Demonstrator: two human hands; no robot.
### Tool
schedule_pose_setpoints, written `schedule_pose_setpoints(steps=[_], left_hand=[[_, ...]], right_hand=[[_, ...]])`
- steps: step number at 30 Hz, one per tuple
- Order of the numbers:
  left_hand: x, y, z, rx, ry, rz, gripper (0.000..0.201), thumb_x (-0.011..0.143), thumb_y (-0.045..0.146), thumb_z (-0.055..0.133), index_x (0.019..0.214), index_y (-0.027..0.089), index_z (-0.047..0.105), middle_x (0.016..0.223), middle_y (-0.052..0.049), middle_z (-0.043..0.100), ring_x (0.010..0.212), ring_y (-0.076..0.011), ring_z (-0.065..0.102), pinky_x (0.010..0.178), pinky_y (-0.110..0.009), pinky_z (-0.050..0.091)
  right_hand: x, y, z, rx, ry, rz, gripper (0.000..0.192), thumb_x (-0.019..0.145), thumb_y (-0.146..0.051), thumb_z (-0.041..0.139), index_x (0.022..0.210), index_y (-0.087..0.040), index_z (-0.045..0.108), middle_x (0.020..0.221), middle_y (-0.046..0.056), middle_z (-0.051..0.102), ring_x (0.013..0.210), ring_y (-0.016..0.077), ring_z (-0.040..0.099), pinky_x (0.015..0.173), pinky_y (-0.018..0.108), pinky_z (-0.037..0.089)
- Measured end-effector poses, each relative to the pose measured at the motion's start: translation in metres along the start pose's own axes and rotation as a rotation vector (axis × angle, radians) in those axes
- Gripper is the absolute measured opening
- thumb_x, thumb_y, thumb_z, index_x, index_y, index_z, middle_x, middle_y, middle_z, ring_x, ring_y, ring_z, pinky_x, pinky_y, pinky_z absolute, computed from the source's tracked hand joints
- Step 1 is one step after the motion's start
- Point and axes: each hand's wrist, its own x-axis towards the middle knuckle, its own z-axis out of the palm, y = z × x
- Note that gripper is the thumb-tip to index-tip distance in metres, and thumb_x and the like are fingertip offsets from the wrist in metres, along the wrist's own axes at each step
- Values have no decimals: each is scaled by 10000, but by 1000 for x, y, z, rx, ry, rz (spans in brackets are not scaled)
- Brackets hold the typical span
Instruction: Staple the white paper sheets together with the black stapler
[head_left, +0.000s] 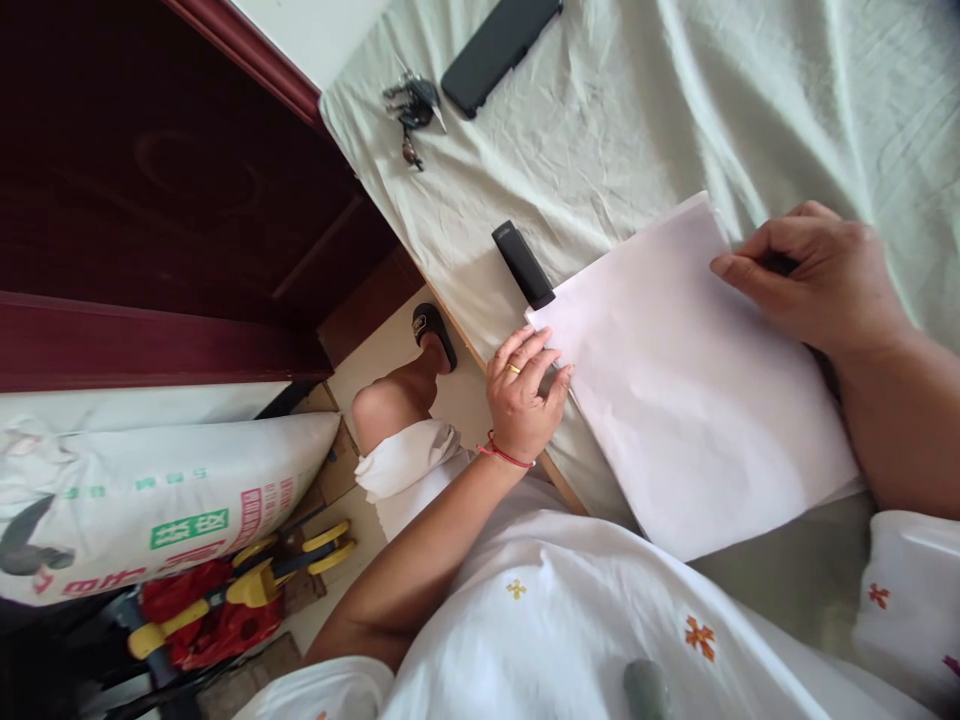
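Our left fingers [541,362] lay curled together on the near-left corner of the sheet of paper [690,400], tips pressing it down at the edge of the worktop [600,130]; they pinched nothing that we could see. Our right fingers [739,270] were bent together over the far-right corner of the same sheet, and something dark showed under them, too hidden for us to tell what it was or whether they gripped it. So the left hand [521,400] and the right hand [817,275] held opposite corners, with the paper stretched between them. Its long axis ran diagonally, from far left down to near right, and its near end overhung the worktop toward our lap.

Just beyond the left fingers, touching the paper's far-left corner, lay a small black stapler [523,265], its length pointing away and leftward; the left hand was clearly the nearer one to it. Farther off on the pale cloth sat a bunch of keys [411,105] and a black case [499,45]. Left of the worktop, a printed sack [150,500] rested on the floor.
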Motion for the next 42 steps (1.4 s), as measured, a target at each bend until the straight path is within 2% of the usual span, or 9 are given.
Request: schedule_pose_setpoints(steps=[5, 12, 18, 25, 29, 32, 36, 39, 42], left_hand=[[-1, 0, -1, -41, -15, 12, 166, 978, 310, 611, 955, 214, 745, 1171, -97, 791, 1251, -264, 675, 1080, -472, 511], [-1, 2, -1, -61, -29, -17, 177, 979, 300, 598, 922, 221, 746, 1111, -83, 801, 1209, -256, 692, 1063, -462, 514], [0, 3, -2, -30, -27, -27, 176, 976, 299, 595, 900, 224, 736, 1096, -73, 801, 1187, -257, 684, 1048, -462, 524], [0, 3, 0, -48, -54, -23, 213, 929, 437, 679, 908, 226, 691, 1106, -87, 771, 1248, -293, 648, 1067, -491, 481], [0, 3, 1, -36, -55, -4, 208, 924, 429, 683, 899, 223, 666, 1114, -94, 749, 1269, -299, 638, 1082, -480, 461], [1, 3, 2, -4, -72, -7, 212, 933, 432, 665, 953, 221, 675, 1170, -110, 732, 1281, -300, 632, 1092, -476, 458], [1, 2, 2, 1, -35, 45, 228, 933, 394, 674, 1063, 209, 695, 1293, -138, 708, 1327, -313, 608, 1097, -478, 457], [1, 2, 2, -20, -1, 83, 193, 926, 358, 686, 1030, 197, 701, 1260, -134, 734, 1364, -329, 586, 1096, -480, 459], [0, 1, 3, -14, -3, 76, 178, 926, 361, 682, 1003, 201, 702, 1221, -119, 756, 1345, -325, 604, 1089, -476, 463]], right_hand=[[-1, 0, 0, 23, -8, 6, 229, 809, -410, 701, 692, -218, 661, 722, -10, 513, 645, 108, 493, 656, 336, 444], [1, 2, -1, -8, 3, -23, 159, 810, -360, 711, 727, -237, 655, 726, -1, 525, 756, 150, 557, 717, 351, 482], [0, -1, -4, -3, -47, -34, 137, 778, -297, 628, 666, -238, 576, 684, 7, 497, 725, 162, 545, 633, 340, 427], [1, -3, -5, -15, -60, -40, 134, 732, -232, 596, 622, -236, 519, 639, -1, 470, 701, 157, 521, 611, 341, 393], [2, 0, -2, -57, -67, -45, 133, 738, -225, 604, 637, -247, 521, 640, 9, 504, 763, 188, 557, 643, 354, 431], [1, 2, 0, -117, -29, -68, 20, 794, -253, 628, 801, -258, 611, 769, 34, 633, 958, 235, 595, 823, 412, 500], [-1, 2, 1, -168, 26, -82, 401, 860, -306, 667, 1254, -268, 608, 1187, 62, 712, 1282, 280, 513, 1073, 517, 433], [-1, 3, 0, -157, -10, -101, 598, 897, -389, 654, 1458, -286, 473, 1279, 41, 709, 1326, 294, 504, 1067, 552, 438], [0, 2, -2, -146, -46, -101, 543, 934, -448, 603, 1439, -277, 502, 1192, 41, 732, 1222, 275, 580, 1035, 544, 467]])
